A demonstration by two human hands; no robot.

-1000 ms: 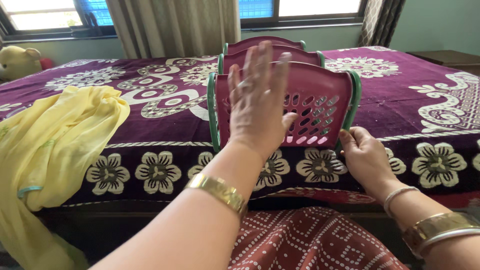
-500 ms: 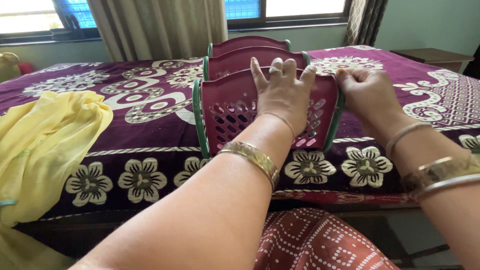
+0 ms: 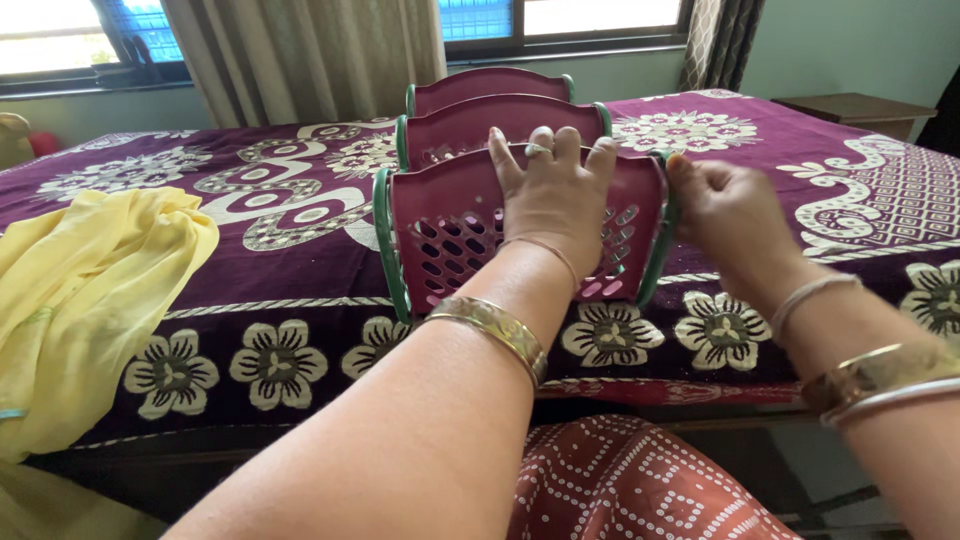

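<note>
Plastic basket (image 3: 450, 235) near the bed's front edge looks light and stiff; left hand (image 3: 553, 205) lies flat on its front, right hand (image 3: 728, 210) grips its right rim.

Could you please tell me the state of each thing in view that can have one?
Front basket: upright on the bed, both hands on it.
Other baskets: upright in a row behind it.
Left hand: flat on the front basket, fingers over its top edge.
Right hand: gripping its right edge.
Yellow cloth: crumpled, hanging off the bed.
Curtain: drawn.
</note>
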